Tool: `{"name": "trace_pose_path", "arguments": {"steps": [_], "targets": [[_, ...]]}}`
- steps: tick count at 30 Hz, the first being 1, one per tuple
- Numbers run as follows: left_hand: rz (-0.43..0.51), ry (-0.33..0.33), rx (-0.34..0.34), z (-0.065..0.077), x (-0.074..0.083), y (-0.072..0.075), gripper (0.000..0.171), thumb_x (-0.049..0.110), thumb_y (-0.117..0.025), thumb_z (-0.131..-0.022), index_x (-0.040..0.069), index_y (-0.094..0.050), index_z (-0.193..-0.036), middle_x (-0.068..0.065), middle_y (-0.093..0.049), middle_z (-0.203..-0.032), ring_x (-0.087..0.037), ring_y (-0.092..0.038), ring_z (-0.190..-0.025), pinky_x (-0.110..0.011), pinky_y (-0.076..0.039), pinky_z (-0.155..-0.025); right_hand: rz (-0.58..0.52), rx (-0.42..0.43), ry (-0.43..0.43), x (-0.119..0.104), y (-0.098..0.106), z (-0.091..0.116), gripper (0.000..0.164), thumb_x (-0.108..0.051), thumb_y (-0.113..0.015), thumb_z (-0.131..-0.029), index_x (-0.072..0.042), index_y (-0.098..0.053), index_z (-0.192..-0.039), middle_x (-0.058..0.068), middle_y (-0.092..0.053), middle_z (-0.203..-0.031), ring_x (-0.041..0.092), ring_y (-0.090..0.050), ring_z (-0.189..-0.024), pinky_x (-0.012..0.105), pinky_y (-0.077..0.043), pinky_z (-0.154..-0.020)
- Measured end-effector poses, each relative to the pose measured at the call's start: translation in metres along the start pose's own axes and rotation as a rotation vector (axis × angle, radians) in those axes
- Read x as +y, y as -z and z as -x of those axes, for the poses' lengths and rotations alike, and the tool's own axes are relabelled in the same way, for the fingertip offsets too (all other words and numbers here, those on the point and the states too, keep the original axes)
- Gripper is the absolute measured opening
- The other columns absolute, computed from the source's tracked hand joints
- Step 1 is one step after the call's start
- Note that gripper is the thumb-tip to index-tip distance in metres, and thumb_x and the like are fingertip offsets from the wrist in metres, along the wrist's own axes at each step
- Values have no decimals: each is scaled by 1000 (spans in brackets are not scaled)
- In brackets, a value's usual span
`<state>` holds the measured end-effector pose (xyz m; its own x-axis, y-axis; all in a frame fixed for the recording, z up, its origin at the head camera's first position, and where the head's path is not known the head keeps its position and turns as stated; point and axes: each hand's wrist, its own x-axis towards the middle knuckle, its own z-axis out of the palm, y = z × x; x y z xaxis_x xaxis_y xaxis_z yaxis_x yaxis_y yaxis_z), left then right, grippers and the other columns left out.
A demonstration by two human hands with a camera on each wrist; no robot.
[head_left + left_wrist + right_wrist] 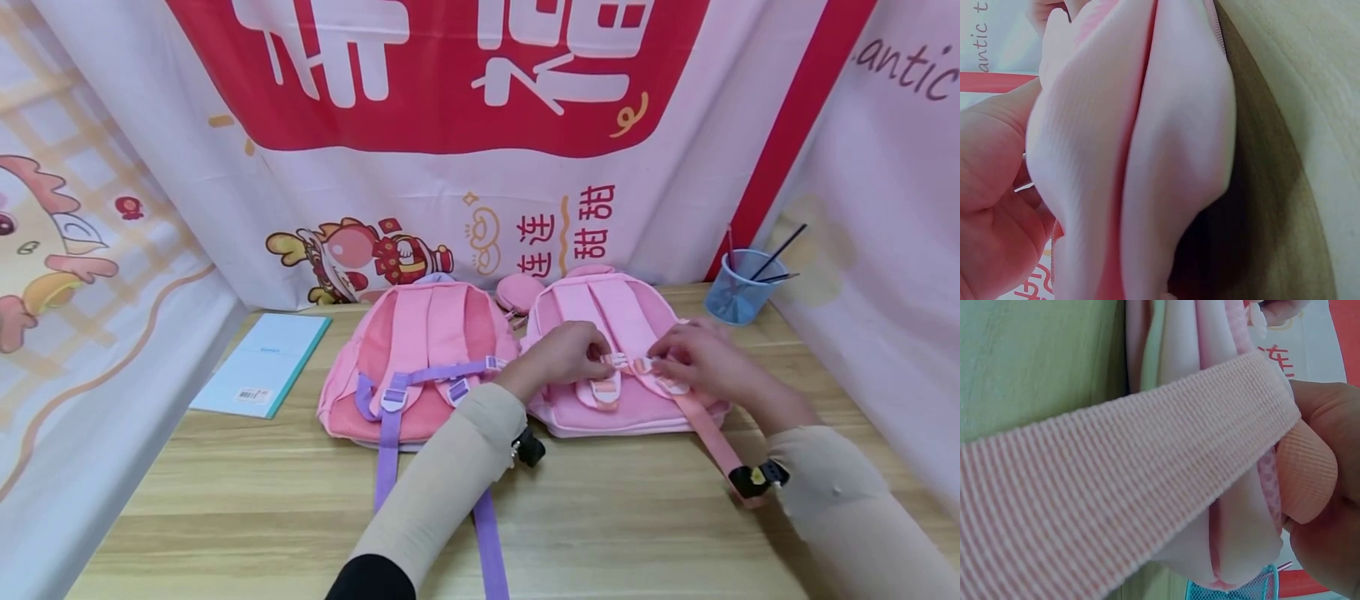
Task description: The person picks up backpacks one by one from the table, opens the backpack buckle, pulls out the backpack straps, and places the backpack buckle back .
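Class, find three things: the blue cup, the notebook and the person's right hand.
Blue cup [735,305]: head view, side wall.
Notebook [258,365]: head view, cover.
Right hand [699,358]: head view, back of the hand.

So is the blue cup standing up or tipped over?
Standing up: the blue cup opens upward, with pens or pencils poking out.

A bright pink backpack [420,350] with purple webbing [387,467] and a paler pink backpack [628,321] with peach webbing [708,437] lie before you.
The brighter one shows you a coral back panel under light pink shoulder pads; the peach webbing is finely ribbed. Your sleeves [450,467] are plain beige. You also have a pale blue notebook [262,354] edged in teal, a blue mesh cup [738,296], a pale wood-grain table [615,525], and a white curtain [667,217] printed with red and white characters.
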<state>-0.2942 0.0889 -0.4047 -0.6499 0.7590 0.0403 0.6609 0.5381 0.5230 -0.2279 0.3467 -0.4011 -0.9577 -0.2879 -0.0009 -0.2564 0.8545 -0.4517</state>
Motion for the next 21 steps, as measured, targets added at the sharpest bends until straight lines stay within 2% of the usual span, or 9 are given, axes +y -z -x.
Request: {"name": "trace_pose_path", "arguments": {"steps": [2, 15, 21], "targets": [[-6, -2, -1, 0, 0, 0, 20, 27, -82, -98, 10, -81, -109, 2, -73, -98, -9, -63, -91, -17, -48, -85, 8, -1, 9, -1, -2, -1, 23, -25, -80, -99, -13, -80, -119, 11, -74, -120, 39, -45, -129, 64, -25, -108], [-41, -7, 25, 4, 4, 6, 20, 29, -81, -99, 12, -80, -110, 3, -72, -101, -9, -63, -92, -18, -49, -86, 23, -16, 20, -6, 0, -1, 29, -28, -79, -99, -10, -78, -122, 13, -73, -122, 40, -50, -125, 68, -22, -106], [-60, -11, 34, 5, 8, 15, 22, 31, -79, -100, 12, -79, -112, 3, -70, -102, -9, -63, -92, -18, -49, -85, 4, -9, 8, -9, 2, -1, 31, -29, -76, -102, -10, -76, -126, 18, -70, -130, 46, -47, -134, 72, -20, -110]]}}
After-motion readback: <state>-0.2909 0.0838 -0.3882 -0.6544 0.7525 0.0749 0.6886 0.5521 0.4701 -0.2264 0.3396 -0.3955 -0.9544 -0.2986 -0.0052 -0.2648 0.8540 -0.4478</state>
